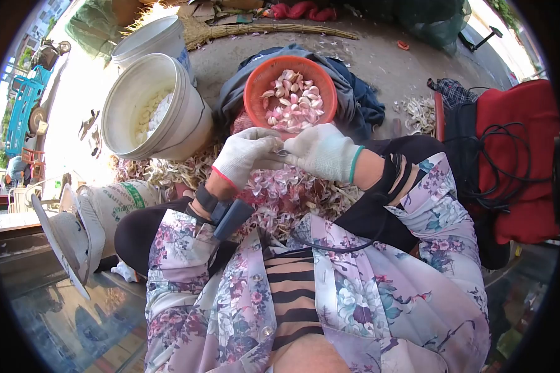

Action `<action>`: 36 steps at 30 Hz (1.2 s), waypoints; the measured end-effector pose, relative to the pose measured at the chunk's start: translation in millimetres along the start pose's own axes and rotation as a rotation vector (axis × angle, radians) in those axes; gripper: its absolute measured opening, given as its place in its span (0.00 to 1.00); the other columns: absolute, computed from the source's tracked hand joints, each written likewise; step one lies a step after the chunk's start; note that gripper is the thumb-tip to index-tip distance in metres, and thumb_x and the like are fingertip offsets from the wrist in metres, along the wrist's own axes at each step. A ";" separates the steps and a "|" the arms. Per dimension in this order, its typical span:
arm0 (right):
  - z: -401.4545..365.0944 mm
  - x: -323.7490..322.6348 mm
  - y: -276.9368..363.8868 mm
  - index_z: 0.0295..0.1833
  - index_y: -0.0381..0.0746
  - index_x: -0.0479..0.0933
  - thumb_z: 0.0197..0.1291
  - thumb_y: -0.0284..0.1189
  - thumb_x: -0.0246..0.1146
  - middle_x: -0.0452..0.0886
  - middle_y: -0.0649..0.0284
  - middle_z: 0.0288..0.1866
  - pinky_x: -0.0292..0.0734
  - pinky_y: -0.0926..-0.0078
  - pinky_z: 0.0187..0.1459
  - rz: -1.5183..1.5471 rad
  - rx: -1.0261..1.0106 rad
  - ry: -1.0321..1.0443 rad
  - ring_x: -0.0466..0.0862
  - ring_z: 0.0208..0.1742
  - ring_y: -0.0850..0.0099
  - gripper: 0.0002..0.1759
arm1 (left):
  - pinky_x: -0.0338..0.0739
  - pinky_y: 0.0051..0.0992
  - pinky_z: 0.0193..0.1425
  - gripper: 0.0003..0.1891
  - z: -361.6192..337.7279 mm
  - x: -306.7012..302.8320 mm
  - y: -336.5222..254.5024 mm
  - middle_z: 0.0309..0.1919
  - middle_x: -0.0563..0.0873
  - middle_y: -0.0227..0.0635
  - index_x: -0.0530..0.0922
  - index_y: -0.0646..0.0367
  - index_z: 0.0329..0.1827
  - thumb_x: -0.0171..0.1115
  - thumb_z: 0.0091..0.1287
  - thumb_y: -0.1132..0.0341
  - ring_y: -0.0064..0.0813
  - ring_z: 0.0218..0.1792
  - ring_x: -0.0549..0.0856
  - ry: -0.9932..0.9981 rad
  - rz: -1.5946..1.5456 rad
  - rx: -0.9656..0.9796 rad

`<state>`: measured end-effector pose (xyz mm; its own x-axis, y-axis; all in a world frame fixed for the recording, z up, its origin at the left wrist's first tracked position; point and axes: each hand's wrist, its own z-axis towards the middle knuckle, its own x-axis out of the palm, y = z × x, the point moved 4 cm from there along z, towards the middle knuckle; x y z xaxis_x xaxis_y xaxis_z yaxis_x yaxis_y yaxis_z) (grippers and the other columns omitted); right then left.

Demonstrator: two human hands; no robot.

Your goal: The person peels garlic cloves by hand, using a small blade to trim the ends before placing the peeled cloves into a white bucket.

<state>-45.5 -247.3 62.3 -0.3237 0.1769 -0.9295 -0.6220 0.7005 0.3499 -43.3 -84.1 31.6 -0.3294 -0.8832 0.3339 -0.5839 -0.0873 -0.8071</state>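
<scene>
Both my hands wear white knit gloves and meet in front of the orange bowl [252, 112], which holds garlic cloves [295, 99] in pinkish skins. My left hand [246, 156] is closed, its fingertips pinching what looks like a garlic clove [277, 144]. My right hand [327, 153] is closed too, fingers pressed together against the left fingertips. A small dark, shiny bit shows between the hands, too small to name. Below them, loose garlic skins [286, 193] are heaped up to my lap.
To the left stands a white bucket [193, 124] with pale cloves inside, another bucket [158, 40] behind it. A printed white sack [121, 202] and a hat [68, 233] sit at left. Red cloth [516, 168] with a black cable lies right; a straw broom [261, 29] lies behind.
</scene>
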 end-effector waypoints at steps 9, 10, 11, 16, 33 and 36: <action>-10.2 22.2 32.7 0.37 0.42 0.81 0.61 0.40 0.60 0.84 0.54 0.30 0.81 0.60 0.40 0.171 -0.174 0.133 0.86 0.36 0.54 0.13 | 0.82 0.23 0.35 0.15 5.7 -13.9 -0.7 0.40 0.85 0.37 0.69 0.64 0.62 0.49 0.76 0.67 0.22 0.30 0.82 -0.060 -0.259 0.132; -9.2 18.7 28.7 0.38 0.42 0.80 0.61 0.41 0.60 0.84 0.54 0.31 0.81 0.59 0.41 0.179 -0.135 0.093 0.86 0.37 0.54 0.14 | 0.81 0.23 0.35 0.16 6.0 -14.4 -1.8 0.43 0.84 0.38 0.68 0.64 0.63 0.50 0.76 0.69 0.23 0.32 0.83 0.010 -0.313 0.151; -7.9 12.2 23.4 0.38 0.41 0.80 0.61 0.42 0.60 0.84 0.53 0.31 0.81 0.58 0.41 0.188 -0.095 0.053 0.86 0.37 0.54 0.15 | 0.81 0.23 0.35 0.16 5.5 -13.4 -3.0 0.44 0.84 0.38 0.68 0.65 0.63 0.51 0.75 0.69 0.23 0.32 0.83 0.002 -0.312 0.158; -1.4 -17.6 -9.5 0.46 0.38 0.79 0.62 0.40 0.64 0.83 0.55 0.35 0.78 0.64 0.43 0.570 0.152 -0.129 0.84 0.40 0.62 0.16 | 0.82 0.25 0.40 0.19 0.8 -6.6 -13.1 0.48 0.82 0.40 0.67 0.66 0.65 0.55 0.74 0.70 0.25 0.35 0.84 -0.062 -0.204 0.205; 3.2 -19.1 -14.6 0.45 0.35 0.81 0.60 0.29 0.66 0.83 0.67 0.33 0.74 0.77 0.35 1.297 0.370 -0.304 0.78 0.34 0.80 0.11 | 0.87 0.31 0.47 0.18 -6.4 22.1 -16.6 0.45 0.84 0.44 0.68 0.72 0.64 0.53 0.76 0.71 0.34 0.41 0.89 -0.071 -0.099 0.293; 4.0 -19.4 -14.7 0.44 0.35 0.81 0.60 0.29 0.66 0.80 0.69 0.31 0.72 0.80 0.31 1.280 0.357 -0.303 0.76 0.30 0.83 0.09 | 0.87 0.31 0.48 0.18 -6.2 22.4 -15.1 0.46 0.84 0.45 0.68 0.71 0.64 0.54 0.75 0.70 0.35 0.42 0.89 -0.064 -0.118 0.285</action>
<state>-27.3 -258.3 74.7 -0.3329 0.9428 0.0147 0.2245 0.0641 0.9724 -46.5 -99.7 54.2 -0.2194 -0.8858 0.4090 -0.3807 -0.3082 -0.8718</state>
